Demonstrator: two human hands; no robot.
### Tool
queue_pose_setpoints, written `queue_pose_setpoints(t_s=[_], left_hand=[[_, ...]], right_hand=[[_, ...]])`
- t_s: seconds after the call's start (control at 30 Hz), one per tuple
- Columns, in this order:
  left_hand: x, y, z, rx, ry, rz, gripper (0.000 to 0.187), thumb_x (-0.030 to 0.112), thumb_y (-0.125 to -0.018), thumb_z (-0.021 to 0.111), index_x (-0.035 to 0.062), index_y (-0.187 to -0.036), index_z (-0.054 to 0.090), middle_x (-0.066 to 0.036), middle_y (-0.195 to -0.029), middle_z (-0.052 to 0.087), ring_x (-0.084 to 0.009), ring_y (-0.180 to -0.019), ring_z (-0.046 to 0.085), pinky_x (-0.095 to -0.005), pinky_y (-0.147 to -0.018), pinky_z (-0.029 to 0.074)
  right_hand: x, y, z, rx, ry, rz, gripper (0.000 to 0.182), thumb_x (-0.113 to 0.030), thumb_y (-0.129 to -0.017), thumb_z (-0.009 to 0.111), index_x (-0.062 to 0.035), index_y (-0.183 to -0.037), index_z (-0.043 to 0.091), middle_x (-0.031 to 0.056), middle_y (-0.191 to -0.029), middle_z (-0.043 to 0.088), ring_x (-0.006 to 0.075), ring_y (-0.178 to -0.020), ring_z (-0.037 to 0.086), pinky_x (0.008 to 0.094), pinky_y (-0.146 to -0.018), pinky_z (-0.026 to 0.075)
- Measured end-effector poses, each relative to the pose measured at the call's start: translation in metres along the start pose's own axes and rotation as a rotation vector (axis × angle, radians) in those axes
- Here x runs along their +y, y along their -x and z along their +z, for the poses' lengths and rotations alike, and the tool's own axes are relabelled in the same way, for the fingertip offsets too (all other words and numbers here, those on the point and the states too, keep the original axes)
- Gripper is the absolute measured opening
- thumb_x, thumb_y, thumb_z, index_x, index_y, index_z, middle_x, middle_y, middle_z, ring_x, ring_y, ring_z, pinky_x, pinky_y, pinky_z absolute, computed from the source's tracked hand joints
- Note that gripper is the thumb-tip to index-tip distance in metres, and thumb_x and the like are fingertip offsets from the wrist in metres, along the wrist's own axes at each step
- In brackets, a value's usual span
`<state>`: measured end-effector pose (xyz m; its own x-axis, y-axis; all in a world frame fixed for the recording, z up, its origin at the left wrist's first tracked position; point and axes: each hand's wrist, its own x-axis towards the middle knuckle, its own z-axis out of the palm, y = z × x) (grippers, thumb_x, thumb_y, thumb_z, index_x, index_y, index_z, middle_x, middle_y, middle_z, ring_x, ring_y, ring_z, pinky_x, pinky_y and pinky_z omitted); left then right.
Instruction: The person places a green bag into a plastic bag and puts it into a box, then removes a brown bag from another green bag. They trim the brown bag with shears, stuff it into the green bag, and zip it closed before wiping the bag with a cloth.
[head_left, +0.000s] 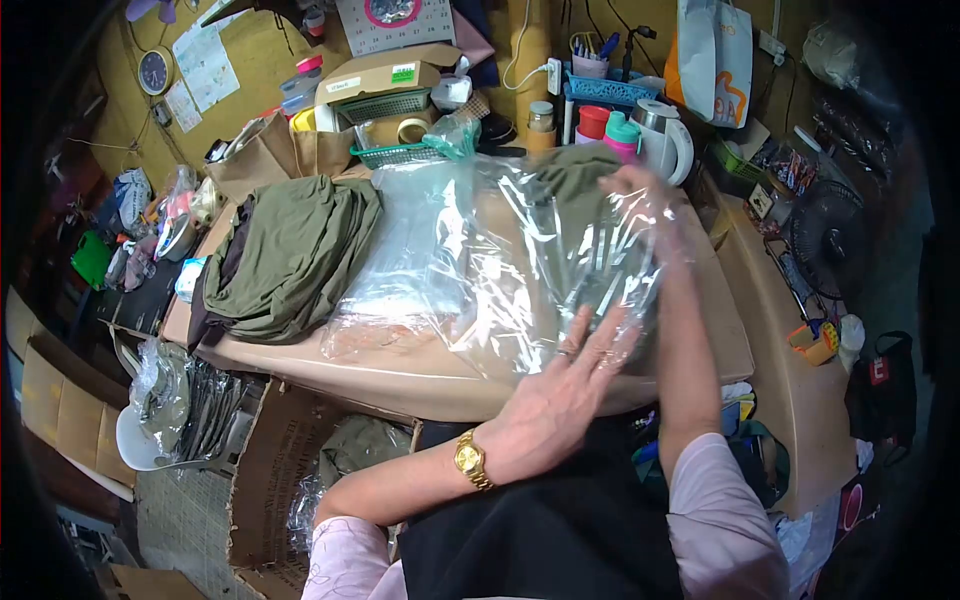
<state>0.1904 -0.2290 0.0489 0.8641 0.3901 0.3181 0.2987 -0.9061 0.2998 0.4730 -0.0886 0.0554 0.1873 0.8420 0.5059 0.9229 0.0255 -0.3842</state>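
Note:
A glossy clear plastic bag [545, 240] lies over a dark green garment [578, 165] on the tan work surface in front of me. My left hand [545, 415], gold watch on its wrist, rests on the bag's near side with fingers stretched out. At the bag's far right my right hand [640, 195] is smeared by motion, so its grip does not show clearly. More flat clear bags [400, 240] lie left of the garment. Farther left sits a pile of folded dark green garments [295, 250].
A green basket [400, 155] and a cardboard box [385, 75] stand at the back. A kettle [665, 135] and a teal-lidded bottle [622, 130] are behind my right hand. Below the surface is an open carton [265, 490]; a fan [828, 235] stands at right.

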Motion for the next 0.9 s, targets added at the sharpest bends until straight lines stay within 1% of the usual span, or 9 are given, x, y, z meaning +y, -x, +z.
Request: queue_pose_setpoints(t_s=[0.13, 0.3, 0.43, 0.5, 0.6, 0.67, 0.77, 0.83, 0.9], left_hand=[[0.016, -0.014, -0.014, 0.115, 0.371, 0.081, 0.092, -0.003, -0.073, 0.063, -0.0006, -0.153, 0.019, -0.029, -0.156, 0.021, -0.0502, -0.142, 0.027, -0.0464, -0.111, 0.039], [-0.003, -0.03, 0.031, 0.277, -0.093, -0.069, 0.099, 0.003, -0.071, 0.07, 0.0092, -0.157, 0.02, -0.021, -0.157, 0.025, -0.0502, -0.145, 0.021, -0.0603, -0.107, 0.034], [-0.016, -0.03, 0.056, 0.248, -0.143, -0.056, 0.095, 0.004, -0.072, 0.069, 0.0088, -0.156, 0.025, -0.018, -0.157, 0.027, -0.0495, -0.144, 0.023, -0.0521, -0.107, 0.038], [-0.017, -0.025, 0.065, 0.2, -0.132, -0.053, 0.092, 0.003, -0.073, 0.068, 0.0087, -0.155, 0.026, -0.016, -0.157, 0.028, -0.0491, -0.144, 0.024, -0.0503, -0.106, 0.039], [-0.024, -0.025, 0.075, 0.263, -0.111, -0.007, 0.08, 0.003, -0.076, 0.064, 0.0081, -0.151, 0.035, -0.013, -0.153, 0.038, -0.0413, -0.14, 0.035, -0.0511, -0.104, 0.038], [-0.025, -0.028, 0.073, 0.365, -0.246, -0.043, 0.071, 0.007, -0.076, 0.065, 0.0093, -0.144, 0.045, -0.011, -0.14, 0.053, -0.0326, -0.133, 0.044, -0.0523, -0.104, 0.033], [-0.025, -0.041, 0.051, 0.512, -0.178, 0.031, 0.055, 0.01, -0.076, 0.064, 0.0119, -0.131, 0.055, -0.004, -0.113, 0.063, -0.0268, -0.12, 0.054, -0.053, -0.105, 0.028], [-0.017, -0.05, 0.032, 0.592, -0.111, 0.126, 0.036, 0.011, -0.082, 0.057, 0.0112, -0.118, 0.059, -0.005, -0.089, 0.063, -0.0243, -0.101, 0.062, -0.055, -0.11, 0.028], [-0.008, -0.051, 0.047, 0.379, -0.078, 0.27, 0.042, 0.012, -0.082, 0.058, 0.0137, -0.124, 0.057, -0.003, -0.09, 0.065, -0.0227, -0.097, 0.063, -0.0552, -0.11, 0.03]], right_hand=[[0.001, 0.028, -0.031, 0.338, -0.028, -0.265, 0.026, -0.03, -0.083, 0.072, -0.005, -0.088, 0.068, 0.0203, -0.081, 0.065, 0.0377, -0.079, 0.062, 0.0462, -0.074, 0.049], [0.001, 0.047, 0.0, -0.297, -0.229, -0.435, 0.02, -0.021, -0.087, 0.065, -0.0022, -0.083, 0.062, 0.0105, -0.07, 0.06, 0.0216, -0.069, 0.059, 0.04, -0.065, 0.047], [-0.013, 0.032, 0.051, -0.404, -0.335, -0.326, 0.022, -0.022, -0.089, 0.065, -0.0017, -0.084, 0.062, 0.0067, -0.068, 0.056, 0.0169, -0.069, 0.054, 0.0375, -0.065, 0.046], [-0.025, 0.019, 0.06, -0.23, -0.529, 0.03, 0.024, -0.024, -0.09, 0.067, -0.0007, -0.086, 0.063, 0.0075, -0.071, 0.06, 0.017, -0.07, 0.055, 0.0352, -0.067, 0.046], [-0.038, 0.016, 0.095, 0.062, -0.626, -0.114, 0.025, -0.025, -0.092, 0.067, -0.0009, -0.089, 0.065, 0.0087, -0.079, 0.063, 0.0151, -0.076, 0.058, 0.032, -0.07, 0.046], [-0.055, 0.03, 0.121, -0.014, -0.601, -0.013, 0.027, -0.028, -0.092, 0.068, -0.0009, -0.095, 0.066, 0.0105, -0.087, 0.065, 0.0158, -0.086, 0.06, 0.0315, -0.075, 0.046], [-0.057, 0.058, 0.201, 0.213, -1.078, -0.519, 0.027, -0.027, -0.091, 0.068, -0.0023, -0.101, 0.065, 0.014, -0.092, 0.067, 0.0246, -0.089, 0.064, 0.0352, -0.078, 0.048], [-0.096, 0.063, 0.226, 0.294, -0.303, -0.273, 0.037, -0.03, -0.089, 0.069, -0.0026, -0.113, 0.06, 0.017, -0.096, 0.068, 0.0333, -0.086, 0.066, 0.042, -0.08, 0.048], [-0.125, 0.051, 0.184, 0.156, -0.465, -0.289, 0.032, -0.027, -0.089, 0.069, -0.0022, -0.107, 0.06, 0.0182, -0.094, 0.067, 0.0362, -0.085, 0.064, 0.0434, -0.079, 0.048]])
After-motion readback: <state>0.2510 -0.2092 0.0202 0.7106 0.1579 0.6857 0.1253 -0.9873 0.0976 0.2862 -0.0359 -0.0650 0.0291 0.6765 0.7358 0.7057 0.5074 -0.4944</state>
